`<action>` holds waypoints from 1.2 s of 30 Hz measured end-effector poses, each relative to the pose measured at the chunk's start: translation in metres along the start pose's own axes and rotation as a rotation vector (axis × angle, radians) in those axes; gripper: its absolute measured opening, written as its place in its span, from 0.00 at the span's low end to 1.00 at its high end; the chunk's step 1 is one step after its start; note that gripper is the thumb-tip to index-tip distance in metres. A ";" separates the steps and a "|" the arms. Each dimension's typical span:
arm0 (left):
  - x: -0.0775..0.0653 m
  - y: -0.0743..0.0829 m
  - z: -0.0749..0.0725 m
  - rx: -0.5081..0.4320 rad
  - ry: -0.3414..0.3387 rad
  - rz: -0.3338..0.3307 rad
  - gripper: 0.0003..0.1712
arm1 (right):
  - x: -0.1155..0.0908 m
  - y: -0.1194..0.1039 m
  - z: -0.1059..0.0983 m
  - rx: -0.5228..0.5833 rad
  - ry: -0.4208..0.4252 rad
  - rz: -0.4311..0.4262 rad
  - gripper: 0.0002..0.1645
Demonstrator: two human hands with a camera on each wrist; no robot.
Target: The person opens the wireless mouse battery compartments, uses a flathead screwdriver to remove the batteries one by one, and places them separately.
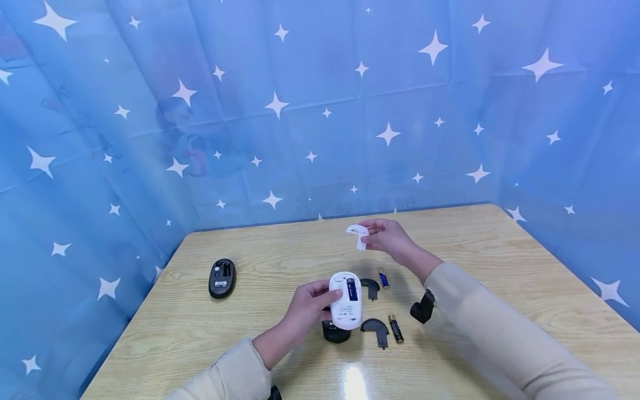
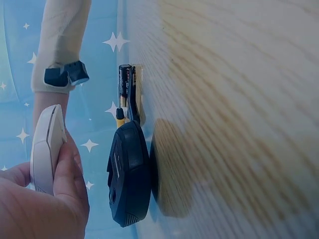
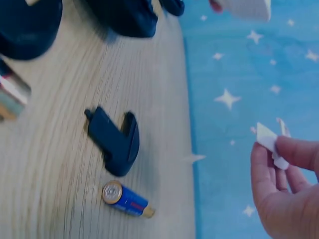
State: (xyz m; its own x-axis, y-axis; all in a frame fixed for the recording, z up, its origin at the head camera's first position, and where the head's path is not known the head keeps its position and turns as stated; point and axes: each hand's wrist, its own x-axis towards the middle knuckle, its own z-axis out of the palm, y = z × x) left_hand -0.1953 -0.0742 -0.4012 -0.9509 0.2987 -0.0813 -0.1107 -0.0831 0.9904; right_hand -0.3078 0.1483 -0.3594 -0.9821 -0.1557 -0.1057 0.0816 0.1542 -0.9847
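Note:
My left hand [image 1: 305, 305] grips a white computer mouse [image 1: 344, 314] with its underside facing up. A dark blue battery [image 1: 352, 289] lies in the mouse's open compartment. Farther back, my right hand [image 1: 392, 240] pinches a white T-shaped battery cover [image 1: 361, 242], held apart from the mouse above the table. Below the white mouse, a black mouse [image 2: 130, 174] rests on the table, partly hidden by it in the head view. Close to its right lie two black battery covers [image 1: 376, 328] and, beside these, a blue battery [image 3: 130, 201] and a dark battery [image 1: 395, 329].
Another black mouse [image 1: 222, 278] lies underside up on the left of the wooden table [image 1: 280, 250], its battery compartment uncovered. A blue curtain with white stars [image 1: 320, 111] hangs behind the table's far edge. Each sleeve carries a black wrist device [image 1: 423, 307].

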 end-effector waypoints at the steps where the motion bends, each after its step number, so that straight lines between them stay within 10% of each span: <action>1: 0.000 0.000 0.000 0.001 0.000 -0.001 0.22 | 0.003 0.002 -0.001 0.002 0.007 0.011 0.24; 36: -0.002 0.000 0.001 0.032 0.028 -0.012 0.22 | 0.047 0.061 -0.008 -0.143 0.011 0.147 0.20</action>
State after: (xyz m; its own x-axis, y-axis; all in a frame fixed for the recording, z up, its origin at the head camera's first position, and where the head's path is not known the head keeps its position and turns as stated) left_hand -0.1927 -0.0734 -0.4011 -0.9572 0.2729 -0.0961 -0.1136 -0.0489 0.9923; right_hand -0.3504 0.1579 -0.4230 -0.9633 -0.1105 -0.2446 0.2002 0.3113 -0.9290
